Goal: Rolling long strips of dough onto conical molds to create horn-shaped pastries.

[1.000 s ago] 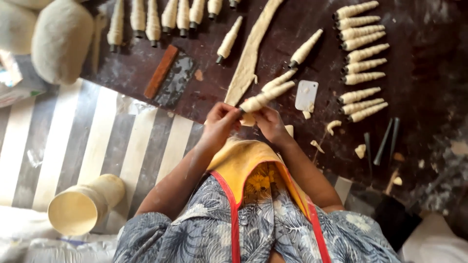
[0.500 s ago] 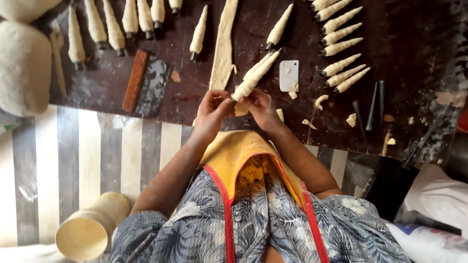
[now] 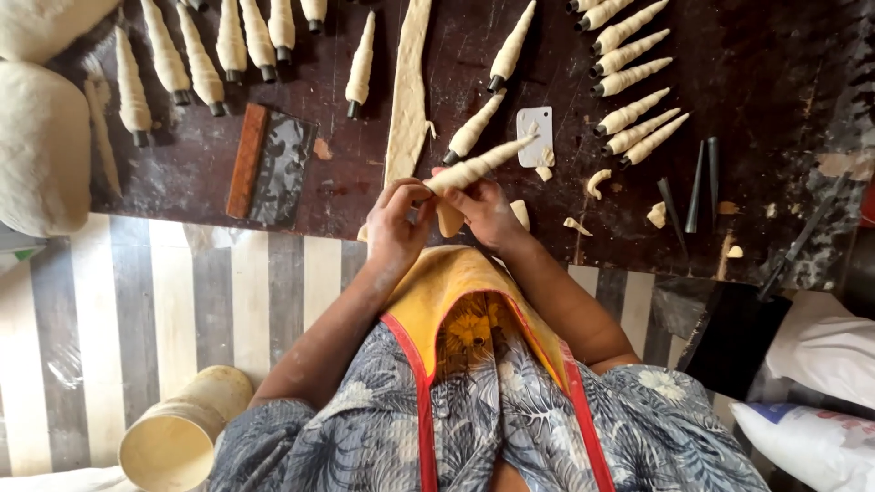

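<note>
We grip the dough-wrapped cone in both hands, left hand and right hand pinching its wide end; next, seal the tail.

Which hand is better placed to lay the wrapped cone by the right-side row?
Right, probably: the right hand holds the wrapped cone on the side nearer that row of cones; the left hand only pinches its wide end.
</note>
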